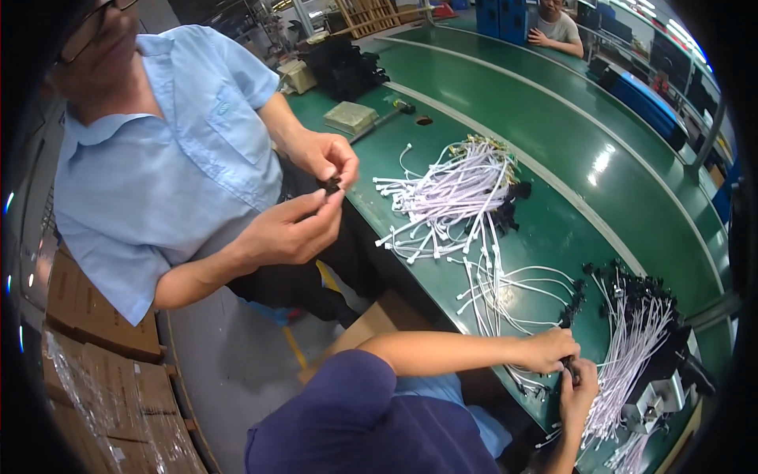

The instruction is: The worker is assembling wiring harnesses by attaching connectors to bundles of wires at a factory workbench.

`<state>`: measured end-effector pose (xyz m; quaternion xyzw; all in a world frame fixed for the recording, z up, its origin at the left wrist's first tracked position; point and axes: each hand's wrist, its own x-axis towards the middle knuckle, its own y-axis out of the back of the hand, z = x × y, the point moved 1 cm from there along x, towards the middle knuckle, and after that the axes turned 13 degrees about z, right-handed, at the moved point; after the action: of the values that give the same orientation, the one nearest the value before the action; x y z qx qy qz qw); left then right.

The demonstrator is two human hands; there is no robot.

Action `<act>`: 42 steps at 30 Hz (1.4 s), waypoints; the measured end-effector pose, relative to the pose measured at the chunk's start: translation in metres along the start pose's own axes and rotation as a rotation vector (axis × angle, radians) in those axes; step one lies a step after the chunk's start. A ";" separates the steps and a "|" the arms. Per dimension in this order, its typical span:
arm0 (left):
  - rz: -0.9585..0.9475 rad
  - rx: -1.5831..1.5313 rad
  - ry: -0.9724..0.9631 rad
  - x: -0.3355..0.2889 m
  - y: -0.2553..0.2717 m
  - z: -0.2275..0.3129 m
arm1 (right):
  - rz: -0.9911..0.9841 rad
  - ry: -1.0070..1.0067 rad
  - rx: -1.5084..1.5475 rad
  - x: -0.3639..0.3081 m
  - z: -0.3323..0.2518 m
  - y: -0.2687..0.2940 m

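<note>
My left hand (547,351) reaches in over the near edge of the green table, fingers closed in a pinch. My right hand (580,389) meets it there, also closed. Between the fingertips of both is a small black part (567,364), mostly covered, so its exact kind is hidden. Just beyond my hands lie loose white cables (493,296), several ending in black connectors (575,304). To the right of my hands a thick bundle of white cables (628,355) fans out, with black ends at its far side.
A co-worker in a light blue shirt (189,134) stands at the left, holding a small black piece (329,186). A bigger heap of white cables (458,189) covers the table's middle. A metal fixture (657,403) stands at right. Cartons (103,316) are stacked at lower left.
</note>
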<state>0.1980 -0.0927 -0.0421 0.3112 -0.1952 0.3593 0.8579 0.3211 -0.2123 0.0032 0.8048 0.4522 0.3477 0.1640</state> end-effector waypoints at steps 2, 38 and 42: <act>0.023 -0.016 -0.040 -0.002 -0.004 0.001 | -0.016 0.007 -0.041 -0.005 0.001 0.003; -0.143 0.109 0.201 0.011 0.021 0.019 | 0.017 0.229 -0.225 -0.028 0.024 0.010; -0.275 0.179 0.053 0.018 0.021 0.024 | -0.014 0.239 -0.230 -0.030 0.023 0.010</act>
<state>0.1918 -0.0885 -0.0061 0.4007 -0.0954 0.2623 0.8727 0.3336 -0.2419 -0.0195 0.7304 0.4313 0.4893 0.2026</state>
